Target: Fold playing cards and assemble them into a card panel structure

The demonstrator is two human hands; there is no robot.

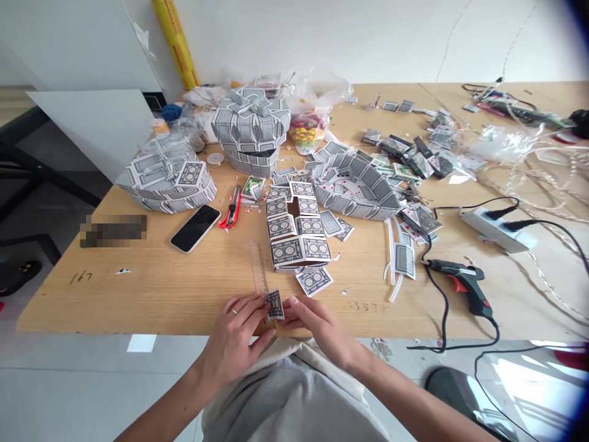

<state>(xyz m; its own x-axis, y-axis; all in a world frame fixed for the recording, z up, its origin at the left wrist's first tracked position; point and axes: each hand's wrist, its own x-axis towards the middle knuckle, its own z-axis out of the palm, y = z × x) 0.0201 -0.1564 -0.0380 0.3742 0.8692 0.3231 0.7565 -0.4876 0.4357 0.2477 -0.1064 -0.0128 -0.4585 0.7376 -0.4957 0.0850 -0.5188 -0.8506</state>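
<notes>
At the table's front edge, a dark-patterned playing card (pixel 276 306) lies between my two hands, its patterned back facing up. The fingers of my left hand (pixel 242 324) are closed together on its left edge, over the lower end of a clear ruler (pixel 258 267). My right hand (pixel 317 320) holds the card's right side with thumb and fingertips; some of those fingers are hidden. Just beyond stands a box-like piece built of playing cards (pixel 301 248), with gaps in its top. A loose card (pixel 315 280) lies against its near side.
A phone (pixel 196 228) and red utility knife (pixel 230 207) lie left. Behind are two lidded card boxes (pixel 251 123) (pixel 165 178) and an open card tray (pixel 356 184). A glue gun (pixel 460 282), its cable and a power strip (pixel 499 228) occupy the right.
</notes>
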